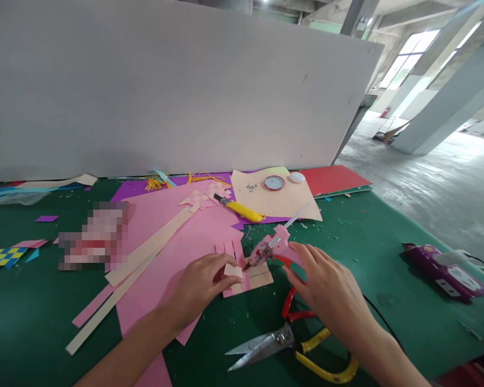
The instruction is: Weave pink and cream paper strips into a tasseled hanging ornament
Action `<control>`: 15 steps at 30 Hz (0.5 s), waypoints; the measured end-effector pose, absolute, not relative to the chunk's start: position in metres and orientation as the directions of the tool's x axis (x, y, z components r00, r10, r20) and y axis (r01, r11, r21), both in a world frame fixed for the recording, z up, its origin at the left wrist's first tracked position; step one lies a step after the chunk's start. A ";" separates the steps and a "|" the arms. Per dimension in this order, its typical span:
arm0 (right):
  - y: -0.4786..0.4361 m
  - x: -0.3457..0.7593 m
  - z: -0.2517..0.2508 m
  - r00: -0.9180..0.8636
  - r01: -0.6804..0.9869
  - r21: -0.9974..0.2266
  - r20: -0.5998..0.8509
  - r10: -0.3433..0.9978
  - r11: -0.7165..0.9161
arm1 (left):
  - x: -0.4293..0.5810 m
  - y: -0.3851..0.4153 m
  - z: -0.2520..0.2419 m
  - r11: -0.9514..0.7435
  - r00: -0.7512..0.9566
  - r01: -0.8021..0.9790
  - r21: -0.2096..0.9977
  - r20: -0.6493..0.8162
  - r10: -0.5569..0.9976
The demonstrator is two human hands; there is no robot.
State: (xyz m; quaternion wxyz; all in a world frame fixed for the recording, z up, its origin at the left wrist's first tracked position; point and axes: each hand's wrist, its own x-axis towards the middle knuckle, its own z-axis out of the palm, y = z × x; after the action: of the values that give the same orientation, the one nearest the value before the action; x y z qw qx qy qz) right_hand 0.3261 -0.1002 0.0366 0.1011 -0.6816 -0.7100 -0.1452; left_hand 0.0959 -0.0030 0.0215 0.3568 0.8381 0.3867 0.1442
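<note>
Left hand [201, 284]: thumb and forefinger pinching a small cream paper flap [233, 270], raised over the left part of a pink-and-cream paper-strip piece [261, 277]. Right hand [326, 277]: fingers wrapped around a pink plastic hot-glue gun [281, 244], translucent glue stick [297, 215] projecting from its far end; dark nozzle pointing left, right at the strip piece, contact not certain. Strip piece: on a green tabletop [387, 226], between the hands.

Near, below right hand: open metal scissors [281, 338], red and yellow handles, blades pointing left. Left: large pink paper sheet [193, 242], long cream paper strips [155, 246] lying across it. Far: yellow-handled cutter [245, 211]; cream paper sheet [300, 201] bearing a round red-rimmed dish [274, 183]. Far right: purple corded device [446, 271]. Behind: broad grey panel [165, 91].
</note>
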 end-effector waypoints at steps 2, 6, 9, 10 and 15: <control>-0.101 0.326 0.038 -0.058 0.996 0.079 0.334 0.941 0.034 | 0.096 -0.003 0.021 -0.447 0.659 0.543 0.711 -0.031 0.752; -0.104 0.326 0.039 -0.058 0.996 0.084 0.322 0.945 0.032 | 0.096 -0.004 0.022 -0.440 0.653 0.543 0.715 -0.031 0.756; -0.105 0.326 0.039 -0.043 0.997 0.082 0.325 0.945 0.017 | 0.096 -0.004 0.023 -0.436 0.649 0.563 0.703 -0.049 0.759; -0.105 0.326 0.039 -0.031 0.997 0.074 0.332 0.943 0.007 | 0.096 -0.004 0.023 -0.435 0.648 0.568 0.699 -0.052 0.760; -0.106 0.340 0.042 0.230 0.973 -0.103 0.369 0.901 -0.206 | 0.096 -0.004 0.023 -0.446 0.659 0.560 0.698 -0.050 0.750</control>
State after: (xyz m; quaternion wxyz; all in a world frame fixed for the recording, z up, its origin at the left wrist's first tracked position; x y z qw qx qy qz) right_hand 0.3399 -0.1060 0.0421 0.1578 -0.7682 -0.6098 -0.1146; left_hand 0.0956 -0.0036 0.0225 0.3534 0.8395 0.3902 0.1344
